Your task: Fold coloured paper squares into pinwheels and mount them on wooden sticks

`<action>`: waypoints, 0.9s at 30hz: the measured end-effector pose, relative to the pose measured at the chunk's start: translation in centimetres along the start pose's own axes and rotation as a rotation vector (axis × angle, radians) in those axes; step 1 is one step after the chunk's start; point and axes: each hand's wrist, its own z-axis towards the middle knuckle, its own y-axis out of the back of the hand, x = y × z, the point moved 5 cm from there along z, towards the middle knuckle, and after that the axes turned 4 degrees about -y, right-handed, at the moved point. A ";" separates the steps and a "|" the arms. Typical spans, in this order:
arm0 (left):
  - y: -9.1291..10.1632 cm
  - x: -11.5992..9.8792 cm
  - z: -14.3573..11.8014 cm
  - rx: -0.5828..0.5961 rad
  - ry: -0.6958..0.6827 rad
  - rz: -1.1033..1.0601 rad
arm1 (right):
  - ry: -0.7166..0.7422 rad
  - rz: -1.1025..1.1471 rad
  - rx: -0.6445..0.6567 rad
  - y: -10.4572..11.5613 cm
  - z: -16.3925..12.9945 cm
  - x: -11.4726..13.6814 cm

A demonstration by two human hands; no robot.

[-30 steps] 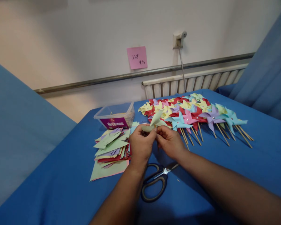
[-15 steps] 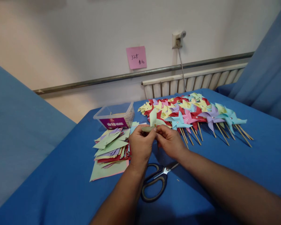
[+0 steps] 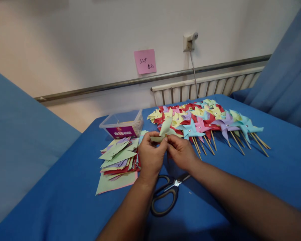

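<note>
A pale green paper pinwheel (image 3: 166,126) is held up between my two hands over the table. My left hand (image 3: 152,155) pinches it from the left, thumb pressed near its centre, where a small bit of wooden stick shows. From the right, my right hand (image 3: 182,152) has its thumb and fingers closed at the same spot, the fingertips of both hands touching or almost so. The stick below is mostly hidden by the hands. Just under my wrists lie dark-handled scissors (image 3: 174,187) with blades slightly apart, partly covered by my left forearm.
Left of my hands is a pile of coloured paper pieces (image 3: 119,157) on larger sheets. Behind it stands a clear plastic box (image 3: 121,125) holding thin sticks. Many finished pinwheels (image 3: 202,125) spread across the back right. A blue cloth (image 3: 72,197) covers the table; a radiator (image 3: 205,87) is behind.
The green pinwheel has turned slightly in my fingers, so its upper blade leans differently and more of its right blade shows. Both hands stay in nearly the same place.
</note>
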 end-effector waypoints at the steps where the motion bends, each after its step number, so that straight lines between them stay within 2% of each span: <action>1: 0.0 0.0 0.0 0.001 -0.003 0.006 | 0.002 -0.005 -0.001 0.0 0.0 0.0; 27: 0.1 -0.1 0.0 0.009 -0.040 0.042 | 0.061 -0.062 -0.014 0.0 -0.2 0.7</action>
